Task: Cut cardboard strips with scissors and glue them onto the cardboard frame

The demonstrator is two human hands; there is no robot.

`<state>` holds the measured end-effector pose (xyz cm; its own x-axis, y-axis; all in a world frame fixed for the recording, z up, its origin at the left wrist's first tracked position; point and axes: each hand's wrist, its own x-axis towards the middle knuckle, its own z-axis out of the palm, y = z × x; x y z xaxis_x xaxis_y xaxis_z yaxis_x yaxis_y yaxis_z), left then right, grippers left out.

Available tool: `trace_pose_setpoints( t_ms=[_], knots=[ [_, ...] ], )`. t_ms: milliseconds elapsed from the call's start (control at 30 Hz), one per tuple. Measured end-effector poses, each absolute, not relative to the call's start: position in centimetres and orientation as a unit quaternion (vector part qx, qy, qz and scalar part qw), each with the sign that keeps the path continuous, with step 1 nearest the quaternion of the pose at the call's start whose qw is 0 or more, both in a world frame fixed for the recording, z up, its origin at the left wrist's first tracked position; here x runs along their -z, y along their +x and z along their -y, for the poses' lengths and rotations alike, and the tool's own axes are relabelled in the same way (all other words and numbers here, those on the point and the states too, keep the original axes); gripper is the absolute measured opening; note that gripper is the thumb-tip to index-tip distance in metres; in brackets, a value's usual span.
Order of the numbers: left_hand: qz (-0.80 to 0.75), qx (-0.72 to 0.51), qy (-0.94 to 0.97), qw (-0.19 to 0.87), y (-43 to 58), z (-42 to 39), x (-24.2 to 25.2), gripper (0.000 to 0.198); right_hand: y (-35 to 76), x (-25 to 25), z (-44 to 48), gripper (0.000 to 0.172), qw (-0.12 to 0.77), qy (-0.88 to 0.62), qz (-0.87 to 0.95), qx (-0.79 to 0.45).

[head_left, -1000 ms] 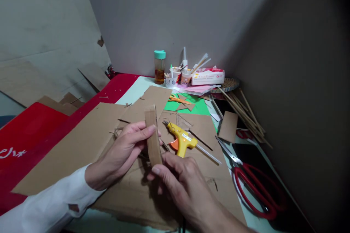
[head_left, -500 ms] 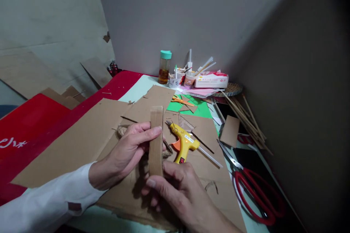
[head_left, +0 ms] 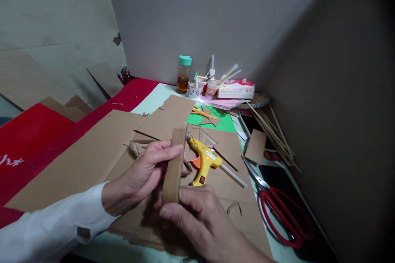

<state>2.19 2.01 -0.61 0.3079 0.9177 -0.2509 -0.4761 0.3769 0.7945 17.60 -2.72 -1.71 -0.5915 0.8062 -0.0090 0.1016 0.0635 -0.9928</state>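
Observation:
A narrow cardboard strip is held up between both hands, its top leaning a little to the right. My left hand grips its upper half, thumb across the front face. Lower down, my right hand pinches the bottom end between thumb and fingers. Just behind the strip lies a yellow hot glue gun with an orange trigger and a clear glue stick out of its back. A curled, torn cardboard scrap rests behind my left hand, partly covered.
Large cardboard sheets cover the table. Red-handled scissors lie at the right, near wooden sticks and a small cardboard rectangle. Orange scissors sit on green paper. At the back stand a bottle, cups and a tissue pack.
The strip has tilted, its lower end shifting left and its top slightly right. My right hand has moved slightly left with it. The whole view has shifted a little.

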Motion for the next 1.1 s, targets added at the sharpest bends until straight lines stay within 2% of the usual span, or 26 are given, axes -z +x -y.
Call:
trace_pose_setpoints(
  t_ms=[67, 200, 333, 567, 733, 767, 867, 967, 1033, 1100],
  knots=[
    [-0.353, -0.454, 0.322, 0.753, 2.3, -1.7, 0.7, 0.015, 17.7, 1.7, 2.5, 0.036, 0.310, -0.372, 0.649, -0.587],
    [-0.345, -0.444, 0.349, 0.750, 2.2, -1.2, 0.6, 0.017, 17.7, 1.9, 2.4, 0.051, 0.306, -0.376, 0.649, -0.587],
    [-0.405, -0.478, 0.368, 0.687, 1.9, -1.4, 0.6, 0.029, 17.4, 2.2, 2.8, 0.048, 0.284, -0.365, 0.658, -0.595],
    [-0.420, -0.428, 0.368, 0.711, 2.0, -1.4, 1.2, 0.032, 16.7, 3.1, 3.2, 0.047, 0.316, -0.327, 0.773, -0.441],
    [-0.366, -0.413, 0.413, 0.724, 1.7, -1.6, 0.3, 0.032, 18.4, 1.5, 3.0, 0.036, 0.275, -0.325, 0.769, -0.476],
    [-0.365, -0.405, 0.425, 0.723, 1.5, -1.5, 0.1, 0.030, 18.9, 1.0, 2.9, 0.034, 0.287, -0.337, 0.755, -0.484],
    [-0.369, -0.350, 0.482, 0.714, 1.1, -1.1, -0.5, 0.025, 20.3, -0.2, 2.0, 0.050, 0.407, -0.407, 0.653, -0.492],
    [-0.374, -0.247, 0.558, 0.698, 0.8, -0.9, -0.7, 0.023, 20.8, -0.7, 1.1, 0.039, 0.440, -0.433, 0.597, -0.513],
    [-0.392, -0.204, 0.607, 0.660, 0.8, -0.9, -0.6, 0.017, 20.6, -0.8, 0.7, 0.032, 0.414, -0.432, 0.581, -0.552],
    [-0.408, -0.217, 0.672, 0.579, 0.8, -1.1, -0.3, 0.016, 20.4, -0.7, 0.6, 0.032, 0.414, -0.440, 0.558, -0.570]
  ],
)
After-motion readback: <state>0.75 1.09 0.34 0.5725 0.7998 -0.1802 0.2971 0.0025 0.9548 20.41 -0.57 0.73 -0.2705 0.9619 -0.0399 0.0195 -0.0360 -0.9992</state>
